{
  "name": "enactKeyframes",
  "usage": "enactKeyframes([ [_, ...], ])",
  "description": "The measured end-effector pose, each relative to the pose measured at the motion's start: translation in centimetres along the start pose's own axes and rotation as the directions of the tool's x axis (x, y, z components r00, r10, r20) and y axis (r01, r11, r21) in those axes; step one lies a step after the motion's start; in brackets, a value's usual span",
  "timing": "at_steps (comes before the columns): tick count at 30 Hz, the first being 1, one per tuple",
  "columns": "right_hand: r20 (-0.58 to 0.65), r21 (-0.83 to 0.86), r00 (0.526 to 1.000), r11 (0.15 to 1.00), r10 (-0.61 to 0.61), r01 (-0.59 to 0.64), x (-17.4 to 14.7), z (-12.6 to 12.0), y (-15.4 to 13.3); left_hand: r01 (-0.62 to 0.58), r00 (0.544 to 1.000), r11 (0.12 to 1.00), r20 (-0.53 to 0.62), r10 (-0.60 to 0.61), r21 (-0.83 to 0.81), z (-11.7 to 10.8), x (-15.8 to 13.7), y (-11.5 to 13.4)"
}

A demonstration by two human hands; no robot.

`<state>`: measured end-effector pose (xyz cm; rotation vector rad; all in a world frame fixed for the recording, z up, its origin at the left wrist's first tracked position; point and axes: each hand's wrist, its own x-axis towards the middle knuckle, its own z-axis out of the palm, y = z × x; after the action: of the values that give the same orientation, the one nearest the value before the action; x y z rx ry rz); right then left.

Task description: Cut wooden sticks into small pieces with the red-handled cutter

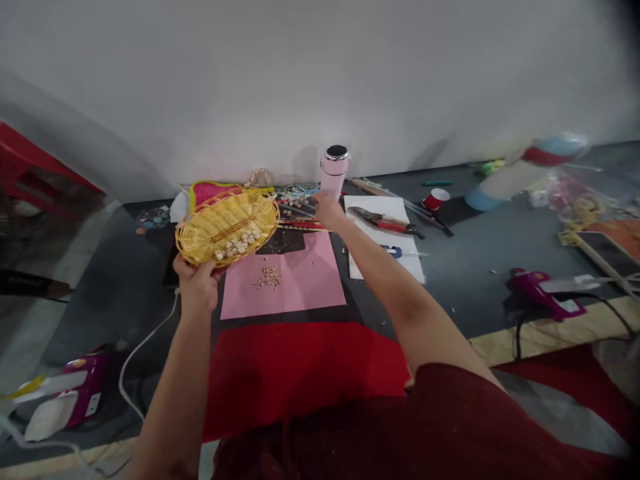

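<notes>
My left hand [197, 283] grips the near rim of a yellow woven basket [215, 223], which is tilted toward me above the table. Small pale pieces [239, 245] are gathered at the basket's lower side. With my right arm stretched forward, my right hand [329, 210] is at the lower part of a pink thermos bottle [333, 175], which stands upright near the wall. Its fingers are partly hidden, and I cannot tell whether they grip the bottle. Beneath the basket's right side, a pink paper sheet [310, 287] carries a small pile of pale pellets [269, 277].
Right of my arm, red-handled pruning shears [385, 221] lie on white paper [413, 267]. A red paper cup [436, 199] is farther right. Purple glue-gun-like tools [545, 297] with cords sit on both sides. A red cloth [300, 367] hangs at the front; the wall closes the back.
</notes>
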<state>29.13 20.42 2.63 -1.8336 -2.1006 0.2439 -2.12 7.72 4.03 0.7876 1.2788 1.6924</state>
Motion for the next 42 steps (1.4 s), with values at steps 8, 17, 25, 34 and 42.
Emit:
enactKeyframes([
  [8, 0.093, -0.174, 0.995, 0.985, 0.031, -0.014, 5.2, 2.7, -2.4, 0.013, 0.999, 0.999, 0.037, -0.011, -0.037, -0.2, -0.8, -1.7],
  [17, 0.056, -0.158, 0.998, 0.987, 0.041, -0.032, 5.9, 3.9, -1.4, 0.001, 0.999, 1.0, 0.035, 0.0, -0.017, -0.6, -0.9, -2.5],
  [25, -0.065, -0.041, 0.998, 0.999, 0.02, -0.022, 5.3, 3.2, -1.4, 0.018, 1.0, 1.0, -0.003, -0.018, 0.021, -0.9, -1.0, -3.2],
  [34, -0.033, 0.682, 0.972, 0.716, 0.234, -0.149, 4.5, 1.7, -2.0, 0.041, 0.999, 0.999, 0.029, -0.041, -0.031, -1.0, -1.0, -2.9],
  [42, 0.042, 0.936, 0.972, 0.331, 0.233, -0.12, 3.4, -0.8, -3.5, 0.053, 0.998, 0.998, 0.022, -0.052, -0.046, -0.9, -1.0, -2.9],
])
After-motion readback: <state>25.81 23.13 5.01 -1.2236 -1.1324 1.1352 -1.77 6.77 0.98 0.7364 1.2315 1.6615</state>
